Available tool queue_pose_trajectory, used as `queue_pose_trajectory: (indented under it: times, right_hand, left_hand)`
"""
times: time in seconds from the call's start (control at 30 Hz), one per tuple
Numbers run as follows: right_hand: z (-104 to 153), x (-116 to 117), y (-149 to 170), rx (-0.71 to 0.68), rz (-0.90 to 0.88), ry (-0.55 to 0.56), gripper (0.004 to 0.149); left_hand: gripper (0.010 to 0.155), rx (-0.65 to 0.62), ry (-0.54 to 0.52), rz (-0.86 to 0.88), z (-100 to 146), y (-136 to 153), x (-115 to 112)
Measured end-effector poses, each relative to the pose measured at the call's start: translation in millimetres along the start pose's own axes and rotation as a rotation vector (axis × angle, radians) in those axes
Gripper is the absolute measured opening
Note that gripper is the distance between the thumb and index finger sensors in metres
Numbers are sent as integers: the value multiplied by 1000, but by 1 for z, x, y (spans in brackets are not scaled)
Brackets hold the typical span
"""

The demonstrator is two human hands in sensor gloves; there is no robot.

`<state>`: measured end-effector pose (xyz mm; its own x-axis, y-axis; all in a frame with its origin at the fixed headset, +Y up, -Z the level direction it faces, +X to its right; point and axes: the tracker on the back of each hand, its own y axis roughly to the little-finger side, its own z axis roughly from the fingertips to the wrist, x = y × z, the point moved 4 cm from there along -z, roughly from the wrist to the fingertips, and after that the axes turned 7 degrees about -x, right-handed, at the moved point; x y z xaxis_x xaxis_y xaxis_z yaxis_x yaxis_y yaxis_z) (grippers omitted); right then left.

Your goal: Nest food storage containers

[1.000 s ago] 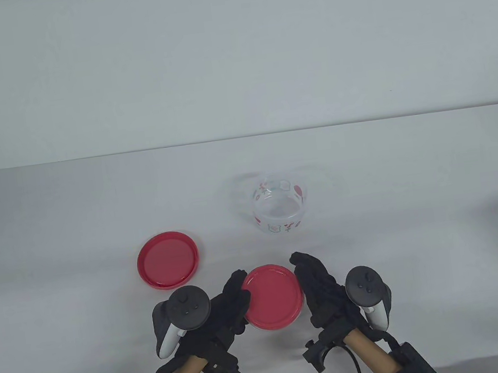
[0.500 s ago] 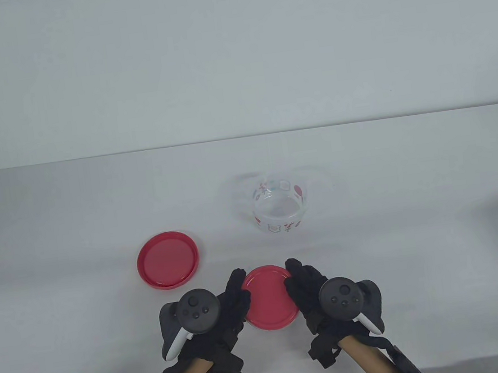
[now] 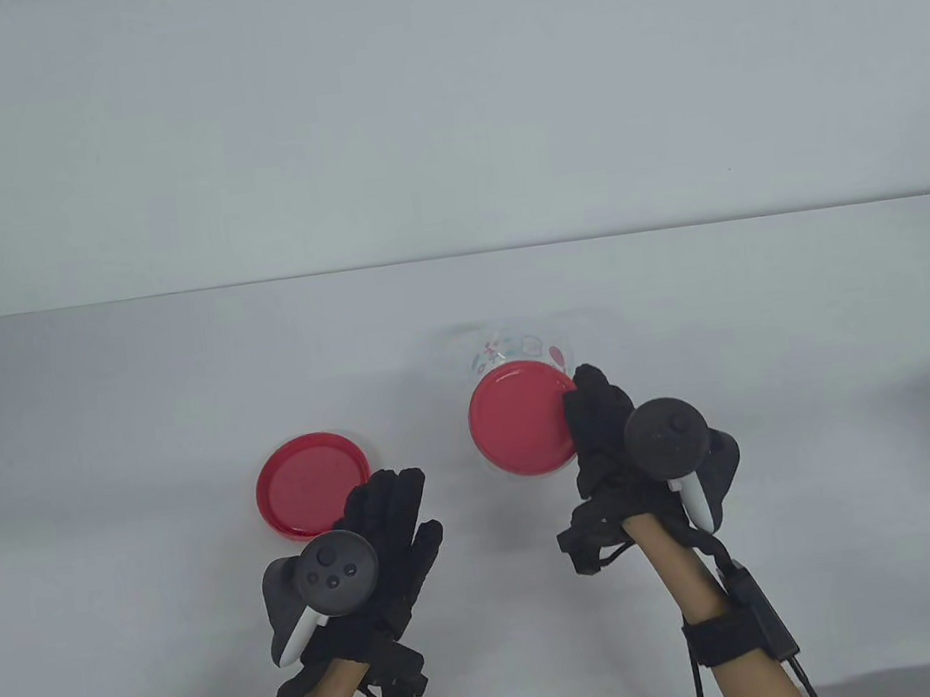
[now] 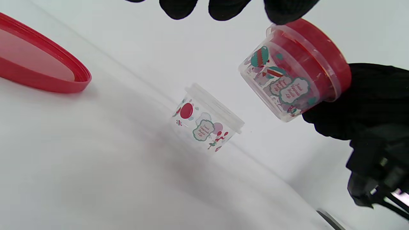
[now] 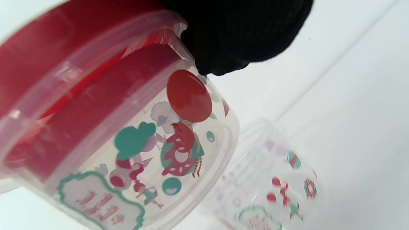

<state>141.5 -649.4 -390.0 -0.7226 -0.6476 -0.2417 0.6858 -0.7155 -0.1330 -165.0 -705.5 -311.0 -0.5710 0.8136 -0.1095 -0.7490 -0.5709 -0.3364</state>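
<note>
Right hand: the right hand (image 3: pixel 602 433) grips the lidded container (image 3: pixel 524 417) by its side, gloved fingers (image 5: pixel 243 35) pressed against the rim just under the red lid (image 4: pixel 322 51); the container is off the table and tilted.
Held container: clear plastic with red and teal printed pictures, its lid on top, lying left of the gripping palm in the table view.
Open container: the lidless clear container (image 4: pixel 207 119) stands upright on the table (image 3: pixel 98 393), just beyond and below the held one, apart from it in the left wrist view.
Left hand: the left hand (image 3: pixel 378 537) holds nothing; its fingers (image 3: pixel 385 494) are spread flat and extended, fingertips close to the near edge of the loose lid, though contact cannot be told.
Loose lid: the red loose lid (image 3: pixel 314 485) lies underside up on the table, just ahead of the left fingertips and well left of the held container.
</note>
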Motion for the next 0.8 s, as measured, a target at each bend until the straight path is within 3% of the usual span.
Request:
queue_pose_trajectory:
  times: [0.3, 0.63, 0.8]
  right_hand:
    - [-56, 28, 19, 185, 62, 68, 57]
    - [-72, 58, 40, 285, 165, -33, 58]
    - [-73, 62, 43, 319, 150, -86, 60]
  left_hand:
    - [67, -17, -35, -31, 2, -5, 12]
    - [67, 10, -33, 15, 2, 3, 16]
    - [67, 14, -22, 19, 1, 4, 15]
